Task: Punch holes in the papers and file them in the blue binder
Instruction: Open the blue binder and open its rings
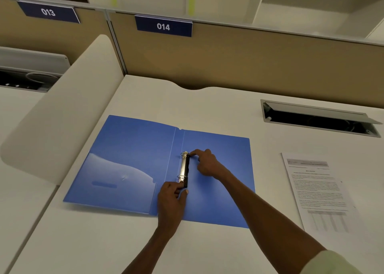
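So the blue binder (pixel 218 170) is lying flat and wide open on the white desk (pixel 145 99) right in front of me, both covers spread out. Inside, the metal ring mechanism (pixel 184 170) runs along the spine fold, with two small rings, one at the far end and one at the near end. No sheets on the rings at all. The left cover has a clear pocket (pixel 116 182) on its lower half, and I can't make out anything inside it, just glare.

My right hand (pixel 205 163) is at the far end of the mechanism, index finger stretched out and touching it by the top ring, the other fingers curled in loosely. My left hand (pixel 171 199) is at the near end, fingers pinched on the bottom tip of the mechanism, thumb poking out on the right side. Can't tell if the rings are sprung apart or closed from here, they're too small.

The papers (pixel 318 192) sit off to the right on the desk, well apart from the binder, printed text with a table near the bottom. Looks like a thin stack, hard to count.

Further back on the right there's a cable hatch (pixel 320 118) in the desk with its lid flipped up, dark inside. Behind everything is the tan partition (pixel 249 62) with a "014" label (pixel 163 26), and "013" label (pixel 48 12) on the next one over.
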Demonstrator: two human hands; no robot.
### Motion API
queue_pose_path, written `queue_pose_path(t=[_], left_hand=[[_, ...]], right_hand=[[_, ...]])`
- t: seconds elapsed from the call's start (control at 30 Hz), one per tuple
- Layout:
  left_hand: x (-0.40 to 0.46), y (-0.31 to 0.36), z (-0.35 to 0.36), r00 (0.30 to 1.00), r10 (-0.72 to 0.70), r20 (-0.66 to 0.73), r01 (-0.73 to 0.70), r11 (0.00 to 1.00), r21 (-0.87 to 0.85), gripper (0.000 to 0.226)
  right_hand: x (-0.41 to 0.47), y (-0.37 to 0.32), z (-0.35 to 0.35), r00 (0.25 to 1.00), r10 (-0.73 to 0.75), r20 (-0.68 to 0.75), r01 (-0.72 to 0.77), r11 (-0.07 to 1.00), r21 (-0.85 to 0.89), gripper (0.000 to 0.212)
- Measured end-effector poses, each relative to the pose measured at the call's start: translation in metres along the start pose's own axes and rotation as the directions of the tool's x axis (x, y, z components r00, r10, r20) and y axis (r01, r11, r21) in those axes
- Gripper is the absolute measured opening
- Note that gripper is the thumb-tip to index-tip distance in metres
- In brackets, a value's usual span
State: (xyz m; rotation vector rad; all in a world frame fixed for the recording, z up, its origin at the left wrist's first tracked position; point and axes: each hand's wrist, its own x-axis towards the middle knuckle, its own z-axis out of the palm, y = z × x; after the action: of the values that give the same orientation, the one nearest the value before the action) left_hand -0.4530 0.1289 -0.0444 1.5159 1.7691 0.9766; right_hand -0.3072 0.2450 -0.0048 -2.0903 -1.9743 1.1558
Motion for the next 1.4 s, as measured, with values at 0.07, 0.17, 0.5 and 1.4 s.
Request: queue_pose_path(t=[0.07, 0.17, 0.5, 1.4], left_hand=[[0.001, 0.001, 0.001, 1.000, -0.031, -0.003, 0.031, 1.000, 0.002, 0.015], [0.002, 0.002, 0.001, 0.998, -0.054, -0.022, 0.055, 0.998, 0.007, 0.013], [0.002, -0.002, -0.003, 0.998, -0.037, -0.052, 0.032, 0.995, -0.093, 0.012], [0.034, 0.001, -0.012, 0.996, 0.094, 0.008, -0.094, 0.994, 0.052, 0.014]], right_hand=[[0.000, -0.001, -0.001, 1.000, 0.010, 0.004, -0.010, 1.000, 0.027, 0.049], [0.000, -0.001, -0.003, 0.999, 0.034, 0.001, -0.034, 0.995, 0.093, 0.046], [-0.007, -0.002, -0.012, 0.997, 0.023, 0.069, -0.044, 0.949, 0.311, 0.059], [-0.036, 0.004, 0.018, 0.991, -0.122, 0.046, 0.122, 0.992, 0.017, 0.055]])
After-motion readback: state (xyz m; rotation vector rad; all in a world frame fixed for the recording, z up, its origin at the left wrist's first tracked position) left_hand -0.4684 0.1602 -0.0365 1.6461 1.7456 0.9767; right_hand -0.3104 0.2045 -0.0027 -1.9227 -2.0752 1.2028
